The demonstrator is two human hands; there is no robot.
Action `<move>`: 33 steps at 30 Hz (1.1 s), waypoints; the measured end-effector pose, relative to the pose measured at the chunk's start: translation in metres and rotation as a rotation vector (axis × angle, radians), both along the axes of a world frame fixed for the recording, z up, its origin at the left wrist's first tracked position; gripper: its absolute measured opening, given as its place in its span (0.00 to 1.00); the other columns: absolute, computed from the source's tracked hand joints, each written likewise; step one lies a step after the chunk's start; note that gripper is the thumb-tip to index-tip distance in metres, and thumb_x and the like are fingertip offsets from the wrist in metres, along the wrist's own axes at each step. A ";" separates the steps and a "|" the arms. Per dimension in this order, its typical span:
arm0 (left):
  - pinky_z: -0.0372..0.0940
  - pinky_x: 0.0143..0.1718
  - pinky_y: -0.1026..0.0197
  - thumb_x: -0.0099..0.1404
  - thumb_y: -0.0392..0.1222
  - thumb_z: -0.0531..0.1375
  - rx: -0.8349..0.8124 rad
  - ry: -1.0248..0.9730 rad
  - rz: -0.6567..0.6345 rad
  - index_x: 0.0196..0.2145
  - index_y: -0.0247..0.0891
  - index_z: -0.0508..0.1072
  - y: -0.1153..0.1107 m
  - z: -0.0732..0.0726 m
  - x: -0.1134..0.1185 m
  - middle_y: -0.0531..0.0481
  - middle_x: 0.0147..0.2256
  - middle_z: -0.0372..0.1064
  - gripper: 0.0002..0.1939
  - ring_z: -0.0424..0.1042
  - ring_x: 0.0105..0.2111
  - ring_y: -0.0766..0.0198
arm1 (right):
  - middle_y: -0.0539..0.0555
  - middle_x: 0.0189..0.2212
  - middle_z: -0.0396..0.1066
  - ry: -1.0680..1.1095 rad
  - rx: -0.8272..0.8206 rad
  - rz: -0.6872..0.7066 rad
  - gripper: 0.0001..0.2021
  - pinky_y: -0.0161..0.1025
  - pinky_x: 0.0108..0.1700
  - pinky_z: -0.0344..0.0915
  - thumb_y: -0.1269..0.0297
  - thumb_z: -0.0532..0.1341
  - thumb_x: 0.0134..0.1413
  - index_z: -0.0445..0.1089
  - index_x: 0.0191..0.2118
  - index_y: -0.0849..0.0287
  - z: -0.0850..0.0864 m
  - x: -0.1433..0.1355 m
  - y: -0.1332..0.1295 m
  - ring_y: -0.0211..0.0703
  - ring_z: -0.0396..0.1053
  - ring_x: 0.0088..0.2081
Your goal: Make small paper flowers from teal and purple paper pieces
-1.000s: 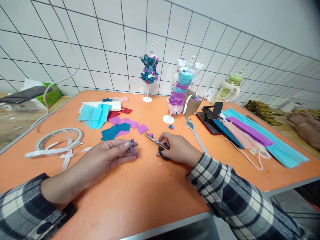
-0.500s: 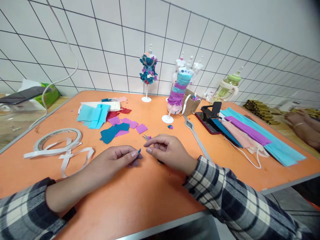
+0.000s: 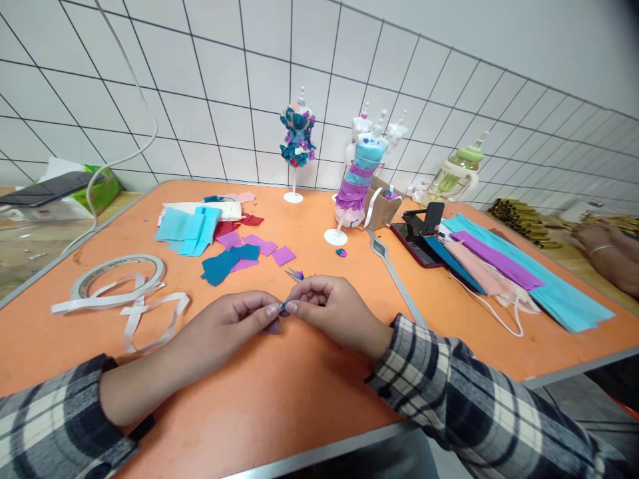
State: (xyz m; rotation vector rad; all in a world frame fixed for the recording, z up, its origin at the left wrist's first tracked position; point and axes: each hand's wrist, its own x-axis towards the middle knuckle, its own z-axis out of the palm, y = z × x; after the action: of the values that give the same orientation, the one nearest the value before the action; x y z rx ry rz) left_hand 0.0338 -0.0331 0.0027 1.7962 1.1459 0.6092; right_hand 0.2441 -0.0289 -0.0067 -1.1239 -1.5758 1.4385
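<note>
My left hand (image 3: 244, 316) pinches a small twisted piece of blue and purple crepe paper (image 3: 283, 306) between thumb and fingers. From the other side, the thumb and forefinger of my right hand (image 3: 324, 303) close on its blue tip, and the two hands' fingertips nearly meet. A purple flap hangs below the left fingers. Just beyond the right hand lie the tips of scissors (image 3: 292, 274), their handles hidden under that hand. Farther back, a small blue and purple paper bud (image 3: 341, 252) rests on the orange table (image 3: 259, 392).
Purple paper squares (image 3: 284, 255), teal pieces (image 3: 219, 267) and light-blue sheets (image 3: 187, 229) lie back left. A tape roll (image 3: 82, 283) sits left. Decorated dress-form stands (image 3: 298, 136) (image 3: 358, 176) are at the back. Right are a phone (image 3: 417, 247), paper strips (image 3: 499, 259) and another person's arm (image 3: 606, 249).
My right hand has moved left and down, bringing its thumb and forefinger from just apart onto the paper piece. The left hand keeps its pinch. The view has shifted slightly.
</note>
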 end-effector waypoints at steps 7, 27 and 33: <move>0.74 0.47 0.58 0.69 0.55 0.58 0.108 -0.066 0.026 0.55 0.44 0.73 -0.006 -0.007 0.003 0.44 0.48 0.80 0.21 0.79 0.47 0.55 | 0.45 0.25 0.64 0.050 -0.032 0.002 0.10 0.33 0.28 0.52 0.59 0.68 0.50 0.72 0.35 0.59 0.000 -0.004 -0.002 0.33 0.57 0.26; 0.75 0.32 0.60 0.58 0.54 0.65 0.155 0.017 0.256 0.30 0.48 0.83 -0.004 -0.002 -0.003 0.51 0.29 0.82 0.10 0.79 0.27 0.57 | 0.42 0.23 0.61 0.078 -0.116 -0.009 0.07 0.32 0.24 0.50 0.64 0.66 0.53 0.68 0.32 0.58 0.005 -0.009 -0.007 0.31 0.55 0.23; 0.77 0.41 0.56 0.65 0.56 0.60 0.150 -0.001 0.142 0.40 0.46 0.84 -0.001 -0.003 -0.003 0.48 0.34 0.84 0.16 0.82 0.34 0.54 | 0.40 0.20 0.58 0.104 -0.149 -0.017 0.06 0.30 0.22 0.51 0.66 0.64 0.55 0.65 0.32 0.57 0.008 -0.010 -0.008 0.28 0.53 0.19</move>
State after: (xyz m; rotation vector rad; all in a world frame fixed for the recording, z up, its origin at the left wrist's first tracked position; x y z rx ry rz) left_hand 0.0308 -0.0345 -0.0001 1.8499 1.2637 0.7974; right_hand 0.2343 -0.0365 0.0011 -1.1250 -1.4035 1.5986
